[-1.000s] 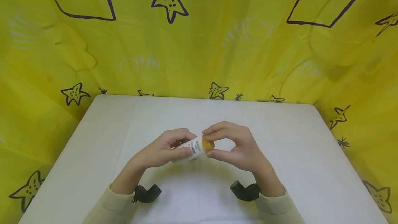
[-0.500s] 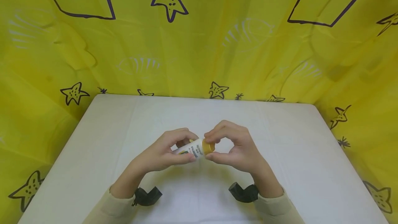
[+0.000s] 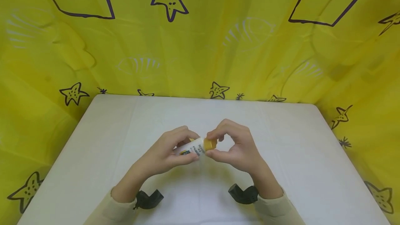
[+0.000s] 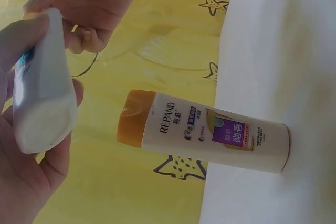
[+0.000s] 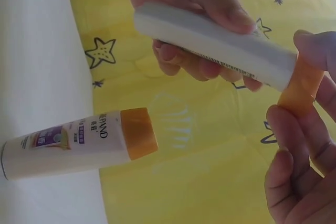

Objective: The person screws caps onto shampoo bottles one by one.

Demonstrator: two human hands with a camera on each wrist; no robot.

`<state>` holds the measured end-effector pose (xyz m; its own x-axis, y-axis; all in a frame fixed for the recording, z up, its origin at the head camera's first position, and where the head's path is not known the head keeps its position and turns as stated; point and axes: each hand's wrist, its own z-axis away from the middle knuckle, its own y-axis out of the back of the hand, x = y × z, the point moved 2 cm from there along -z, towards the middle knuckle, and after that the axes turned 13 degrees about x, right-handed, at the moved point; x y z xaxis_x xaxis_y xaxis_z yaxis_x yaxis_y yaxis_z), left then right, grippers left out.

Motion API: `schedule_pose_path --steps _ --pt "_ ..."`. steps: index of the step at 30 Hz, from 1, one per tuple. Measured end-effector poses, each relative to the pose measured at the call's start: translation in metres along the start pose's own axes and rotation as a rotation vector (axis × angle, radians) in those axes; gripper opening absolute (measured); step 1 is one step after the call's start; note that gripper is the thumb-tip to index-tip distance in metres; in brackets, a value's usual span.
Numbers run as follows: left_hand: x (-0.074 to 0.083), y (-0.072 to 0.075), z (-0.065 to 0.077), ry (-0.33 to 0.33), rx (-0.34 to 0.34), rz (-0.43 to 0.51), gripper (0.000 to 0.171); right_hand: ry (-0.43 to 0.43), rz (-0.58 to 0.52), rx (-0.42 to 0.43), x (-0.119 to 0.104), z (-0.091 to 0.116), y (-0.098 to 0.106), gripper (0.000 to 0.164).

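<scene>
My left hand point(image 3: 165, 150) grips a white shampoo bottle point(image 3: 191, 148) by its body, thumb along the near side. The bottle is tilted, its orange cap point(image 3: 210, 144) pointing right and slightly up. Thumb and fingers of my right hand point(image 3: 239, 145) pinch that cap from both sides. In the right wrist view the cap point(image 5: 302, 85) sits at the end of the bottle point(image 5: 210, 40). Seen from the left wrist, the white base of the held bottle point(image 4: 44, 129) faces the camera.
A second white bottle point(image 4: 210, 135) with an orange cap and a purple label stands upright on the white table point(image 3: 125, 114); the hands mostly hide it from the head view. Behind the table hangs a yellow curtain point(image 3: 187, 44). A black wrist camera point(image 3: 149, 199) is on each wrist.
The held bottle has turned in the hands, its label rolling toward the near side and more colored print showing. Both hands shift slightly, with the right fingers re-placed on the cap.
</scene>
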<state>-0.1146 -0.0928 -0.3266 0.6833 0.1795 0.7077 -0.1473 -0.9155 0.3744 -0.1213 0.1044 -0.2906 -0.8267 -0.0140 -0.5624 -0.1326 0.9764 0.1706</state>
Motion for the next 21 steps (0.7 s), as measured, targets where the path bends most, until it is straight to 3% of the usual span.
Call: schedule_pose_path --steps 7,21 --pt "-0.012 -0.005 0.003 -0.151 0.095 -0.159 0.027 -0.062 0.044 0.049 0.003 0.003 0.0 0.028" --pt "-0.006 -0.011 0.002 -0.391 0.222 -0.439 0.021 -0.139 0.078 0.082 0.003 0.006 0.0 0.027"
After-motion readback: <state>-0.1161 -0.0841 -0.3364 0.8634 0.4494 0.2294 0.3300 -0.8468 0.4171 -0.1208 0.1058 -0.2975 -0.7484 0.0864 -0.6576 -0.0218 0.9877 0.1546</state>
